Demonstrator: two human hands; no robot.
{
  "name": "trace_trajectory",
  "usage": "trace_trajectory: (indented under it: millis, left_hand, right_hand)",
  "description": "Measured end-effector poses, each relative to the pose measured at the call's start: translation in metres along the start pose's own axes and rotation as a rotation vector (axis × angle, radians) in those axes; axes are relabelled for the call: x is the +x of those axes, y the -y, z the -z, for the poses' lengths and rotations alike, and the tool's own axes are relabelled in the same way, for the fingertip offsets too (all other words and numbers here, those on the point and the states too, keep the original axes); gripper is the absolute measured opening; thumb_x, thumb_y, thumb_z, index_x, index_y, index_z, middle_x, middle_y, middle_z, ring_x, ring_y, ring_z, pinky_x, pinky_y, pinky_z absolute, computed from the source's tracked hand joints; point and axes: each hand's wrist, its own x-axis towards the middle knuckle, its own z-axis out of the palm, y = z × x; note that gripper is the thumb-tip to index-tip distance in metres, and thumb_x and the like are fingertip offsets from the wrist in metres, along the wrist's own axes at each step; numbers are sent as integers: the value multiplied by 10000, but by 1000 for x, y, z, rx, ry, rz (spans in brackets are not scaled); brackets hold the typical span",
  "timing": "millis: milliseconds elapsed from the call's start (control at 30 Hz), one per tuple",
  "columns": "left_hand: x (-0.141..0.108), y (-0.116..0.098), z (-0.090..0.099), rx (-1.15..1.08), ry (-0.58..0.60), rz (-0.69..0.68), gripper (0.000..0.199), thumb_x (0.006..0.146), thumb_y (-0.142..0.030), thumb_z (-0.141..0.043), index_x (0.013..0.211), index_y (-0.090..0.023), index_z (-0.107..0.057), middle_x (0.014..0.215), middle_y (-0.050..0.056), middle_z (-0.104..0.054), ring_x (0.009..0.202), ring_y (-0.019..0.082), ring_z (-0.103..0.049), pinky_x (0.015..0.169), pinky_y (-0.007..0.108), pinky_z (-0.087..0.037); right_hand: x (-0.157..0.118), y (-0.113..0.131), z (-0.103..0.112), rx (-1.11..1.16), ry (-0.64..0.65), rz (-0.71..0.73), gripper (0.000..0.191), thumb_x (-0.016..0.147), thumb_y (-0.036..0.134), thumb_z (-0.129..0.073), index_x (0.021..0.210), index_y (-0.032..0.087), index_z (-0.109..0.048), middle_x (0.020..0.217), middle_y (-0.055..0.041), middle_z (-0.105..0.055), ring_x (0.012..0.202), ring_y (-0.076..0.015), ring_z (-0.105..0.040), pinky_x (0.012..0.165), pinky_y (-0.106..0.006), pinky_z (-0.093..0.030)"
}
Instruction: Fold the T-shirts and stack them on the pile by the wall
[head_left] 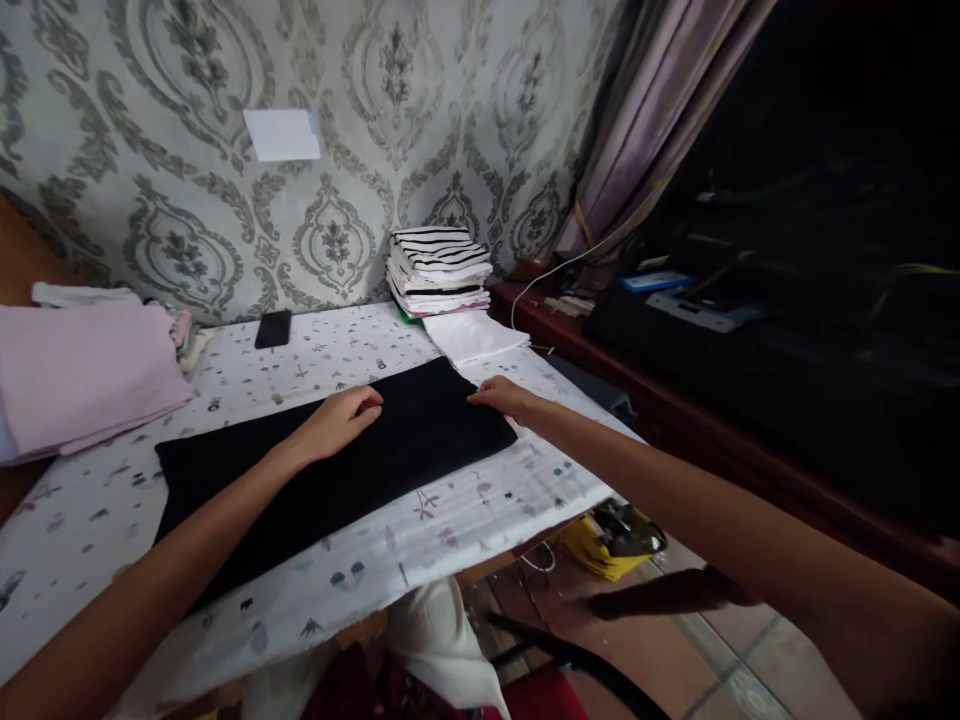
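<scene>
A black garment (420,430), folded into a long flat shape, lies across the table; its exact kind does not show. My right hand (501,396) pinches its right edge between thumb and fingers, close to the far right corner. Over the middle of the same cloth is my left hand (341,420), with its fingers curled in towards the thumb and nothing visible between them. The cloth under that hand stays flat. My left forearm hides part of the garment's near left side.
A stack of folded clothes (439,265) stands against the wall, with a white folded cloth (476,337) before it. A phone (273,329) lies at the back, pink folded clothes (90,370) at left. Right of the patterned table (390,545) are a dark red cabinet (555,325) and a yellow bag (600,550).
</scene>
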Motion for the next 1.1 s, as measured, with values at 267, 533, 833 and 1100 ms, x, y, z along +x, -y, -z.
trace_trajectory:
  millis: [267, 533, 833, 1100]
  left_hand:
    - [50, -25, -40, -165, 60, -27, 267, 893, -325, -510, 1059, -179, -660, 1050, 91, -720, 944, 227, -666, 889, 373, -526]
    - [50, -23, -49, -519, 47, 212, 225, 924, -323, -563, 1061, -162, -638, 1042, 103, -695, 922, 200, -661, 857, 346, -533]
    - [21, 18, 5, -1334, -73, 584, 590, 919, -716, -459, 1040, -155, -595, 1102, 170, -690, 946, 275, -688, 822, 471, -590]
    - [-23, 58, 13, -1204, -303, 703, 361, 696, -363, -857, 868, -185, -594, 696, -11, -618, 653, 169, -605, 614, 306, -527]
  right_hand:
    - [8, 4, -4, 301, 62, -90, 279, 816, 270, -735, 616, 174, -566, 523, -19, -600, 519, -159, -573, 514, -271, -484]
    - [-1, 25, -12, 278, -9, 51, 123, 816, 184, -654, 715, 186, -584, 607, -19, -647, 582, -167, -620, 548, -266, -495]
    - [-57, 136, -75, -352, 59, 559, 67, 841, 172, -660, 788, 204, -685, 816, -41, -709, 884, -243, -682, 805, -343, -498]
    - [-114, 156, -156, -751, 203, 736, 260, 948, 200, -496, 1095, 221, -709, 1079, -102, -751, 998, -271, -713, 772, -340, -509]
